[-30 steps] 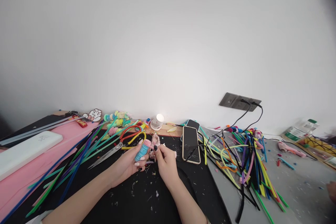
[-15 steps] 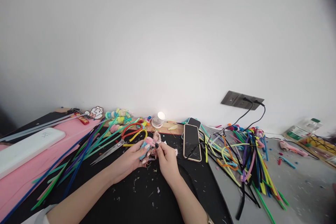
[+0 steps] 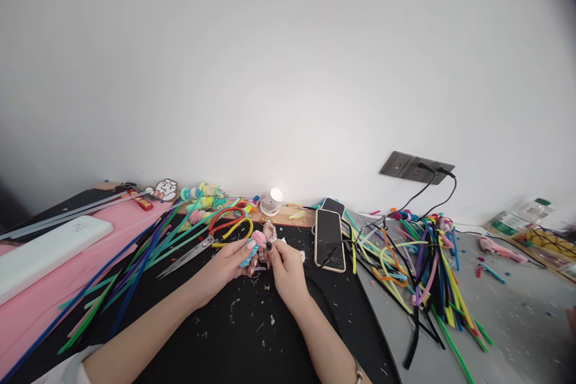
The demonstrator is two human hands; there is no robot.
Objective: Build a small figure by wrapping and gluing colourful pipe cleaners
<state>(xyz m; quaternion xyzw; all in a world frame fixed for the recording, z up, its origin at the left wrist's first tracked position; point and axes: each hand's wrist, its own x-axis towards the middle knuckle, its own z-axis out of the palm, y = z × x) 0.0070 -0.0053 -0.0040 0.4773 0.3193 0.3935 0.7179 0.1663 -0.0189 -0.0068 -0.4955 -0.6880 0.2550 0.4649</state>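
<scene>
Over the black mat my left hand (image 3: pixel 230 263) is closed around a small pink and blue fuzzy pipe-cleaner piece (image 3: pixel 252 250). Its blue coil sits against my fingers, with the pink part on top. My right hand (image 3: pixel 287 263) pinches at the right side of this piece, thumb and forefinger together; a small dark spot shows at the fingertips, too small to make out. Just behind the hands is a pale pink-brown object (image 3: pixel 269 231), partly hidden. Scissors (image 3: pixel 198 249) with red and yellow handles lie open to the left of my left hand.
Right of my hands lie a phone (image 3: pixel 329 240) and a black cable. Loose pipe cleaners (image 3: pixel 434 276) spread farther right, others (image 3: pixel 135 276) at left. A white paper cup (image 3: pixel 272 202) stands near the wall. A white oblong case (image 3: pixel 54 252) rests on pink sheet (image 3: pixel 54 306).
My left hand has turned the pink and blue piece slightly, so its pink top and blue coil show more clearly. The right hand stays pinched beside it; the view shifts slightly.
</scene>
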